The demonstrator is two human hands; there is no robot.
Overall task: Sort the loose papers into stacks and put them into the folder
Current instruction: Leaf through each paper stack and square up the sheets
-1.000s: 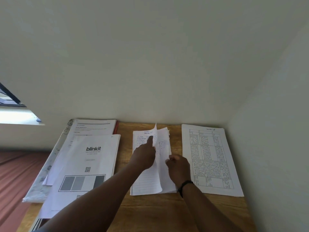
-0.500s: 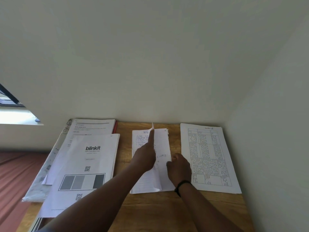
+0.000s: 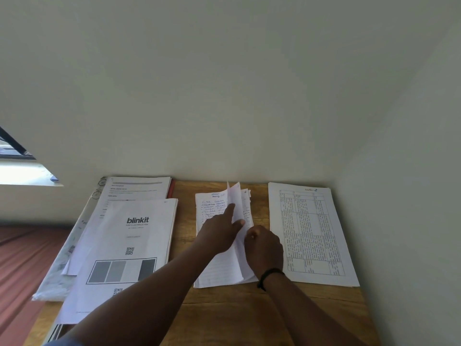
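soft daylight enters from the window [image 3: 15,156] at left; wide-angle bending at edges, small print blurred.

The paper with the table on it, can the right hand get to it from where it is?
Probably yes: the right hand is beside the table sheet, with only bare wooden table between.

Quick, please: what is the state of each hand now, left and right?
Left hand: open, index finger straight, lying on the handwritten sheet.
Right hand: curled, its grip on the lifted page.
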